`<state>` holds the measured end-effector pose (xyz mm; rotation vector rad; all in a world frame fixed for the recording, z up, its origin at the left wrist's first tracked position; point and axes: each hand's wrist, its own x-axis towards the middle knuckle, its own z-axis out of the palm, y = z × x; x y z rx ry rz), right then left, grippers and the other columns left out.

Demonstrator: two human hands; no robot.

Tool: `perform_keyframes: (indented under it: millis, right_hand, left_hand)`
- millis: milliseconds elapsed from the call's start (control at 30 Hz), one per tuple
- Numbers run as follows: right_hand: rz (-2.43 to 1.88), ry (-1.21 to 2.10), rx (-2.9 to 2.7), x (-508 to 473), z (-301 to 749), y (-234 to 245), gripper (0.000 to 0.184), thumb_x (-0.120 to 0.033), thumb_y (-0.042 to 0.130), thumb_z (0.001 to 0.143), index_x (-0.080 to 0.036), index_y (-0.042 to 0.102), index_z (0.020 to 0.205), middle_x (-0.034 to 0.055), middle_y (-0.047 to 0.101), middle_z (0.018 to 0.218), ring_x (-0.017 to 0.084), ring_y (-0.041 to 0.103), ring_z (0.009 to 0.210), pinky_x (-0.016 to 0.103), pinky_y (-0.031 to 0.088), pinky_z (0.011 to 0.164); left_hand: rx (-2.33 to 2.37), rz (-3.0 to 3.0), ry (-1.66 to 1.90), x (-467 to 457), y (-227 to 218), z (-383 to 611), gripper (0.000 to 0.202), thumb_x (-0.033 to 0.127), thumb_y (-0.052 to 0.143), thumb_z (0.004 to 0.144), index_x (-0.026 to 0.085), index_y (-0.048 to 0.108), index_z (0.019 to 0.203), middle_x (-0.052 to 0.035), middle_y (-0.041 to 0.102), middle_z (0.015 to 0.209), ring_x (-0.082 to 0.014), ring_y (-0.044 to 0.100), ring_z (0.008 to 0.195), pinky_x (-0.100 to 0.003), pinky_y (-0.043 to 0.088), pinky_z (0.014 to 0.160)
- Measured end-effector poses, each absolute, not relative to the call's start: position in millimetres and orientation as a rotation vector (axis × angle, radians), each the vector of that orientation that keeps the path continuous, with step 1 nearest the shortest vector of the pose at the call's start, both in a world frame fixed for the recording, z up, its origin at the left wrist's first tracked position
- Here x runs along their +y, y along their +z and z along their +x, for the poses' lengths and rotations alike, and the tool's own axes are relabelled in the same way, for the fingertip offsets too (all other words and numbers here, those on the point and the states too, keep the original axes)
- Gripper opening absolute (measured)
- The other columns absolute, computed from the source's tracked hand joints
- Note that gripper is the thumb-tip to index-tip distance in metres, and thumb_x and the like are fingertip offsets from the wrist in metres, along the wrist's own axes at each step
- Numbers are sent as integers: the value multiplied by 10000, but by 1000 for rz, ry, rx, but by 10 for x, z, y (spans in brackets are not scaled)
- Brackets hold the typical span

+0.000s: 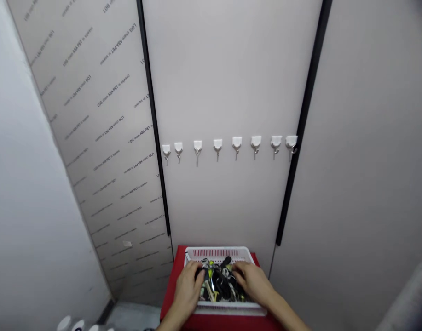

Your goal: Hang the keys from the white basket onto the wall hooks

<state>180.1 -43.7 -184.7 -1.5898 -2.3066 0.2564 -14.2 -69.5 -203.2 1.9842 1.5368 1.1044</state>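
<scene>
A white plastic basket (pixel 221 304) with slotted sides holds a jumbled heap of small items (pixel 220 282), which look like keychains in black, yellow-green, white and shiny metal. Over the basket's left side, my left hand (pixel 188 284) reaches into the heap, its thumb and fingers curled around something dark. My right hand (pixel 252 281) comes in from the right edge with bent fingers among the items. Its fingertips are partly hidden, and what each hand grips is too small to make out.
The basket stands on a red surface (pixel 171 289) against a pale panel. Several white hooks (pixel 217 144) are fixed in a row above it. Black vertical strips (pixel 155 119) flank the panel. White round-topped objects (pixel 64 323) show at the lower left, beside a printed wall panel (pixel 110 151).
</scene>
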Motion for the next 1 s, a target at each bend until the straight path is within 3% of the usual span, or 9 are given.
perform_keyframes:
  millis: [233,367,533,633,733,833,1000]
  right_hand:
    - [-1701,145,-2342,-487,1705,-1839,244,-218,307,691,-186,547,715,59,583,725,161,514,704,242,324,599]
    - [-1805,379,-2161,-490,1587,-1820,220,-169,350,655,-152,564,700,65,569,716,155,498,715,242,334,608]
    - [-1850,685,-2093,-376,1485,-1697,213,-133,371,616,-118,575,676,-27,436,407,62,394,380,173,316,398]
    - [-1816,765,-2091,-245,1415,-1372,307,-131,427,572,-117,539,858,-78,344,356,36,307,309,157,282,346]
    - [-1598,667,-2040,-200,1302,-774,544,-120,405,588,-152,314,1123,-96,333,403,29,296,335,142,269,364]
    - [-1032,408,-1778,-340,1197,-93,632,-133,393,613,-163,145,1193,-98,303,440,37,288,381,151,283,402]
    - [-672,247,-1599,-597,1136,477,675,-163,394,646,-244,23,1205,-100,273,437,65,266,395,187,291,416]
  left_hand:
    - [1562,2073,1077,-753,-2081,-176,267,278,276,732,156,489,838,-55,516,862,-140,454,817,-248,341,732]
    - [1604,2065,1071,-787,-2093,-177,280,265,282,726,148,488,874,-58,512,887,-140,451,828,-244,329,737]
    - [1611,1748,997,-560,-1902,-205,150,171,452,607,119,541,715,-35,540,701,-135,480,686,-232,345,641]
    - [1601,1609,1041,-275,-1531,-177,215,84,458,562,78,523,766,3,487,553,-95,443,522,-201,334,518]
    - [1504,1608,1192,-118,-920,-104,398,74,407,596,102,406,993,59,407,505,-49,359,430,-164,298,453]
    - [979,1648,1578,-235,-221,-18,626,77,437,585,186,192,1150,92,359,499,-29,323,421,-143,296,466]
    - [444,1777,1761,-566,465,80,716,93,457,604,253,70,1185,86,338,506,-36,323,455,-156,310,482]
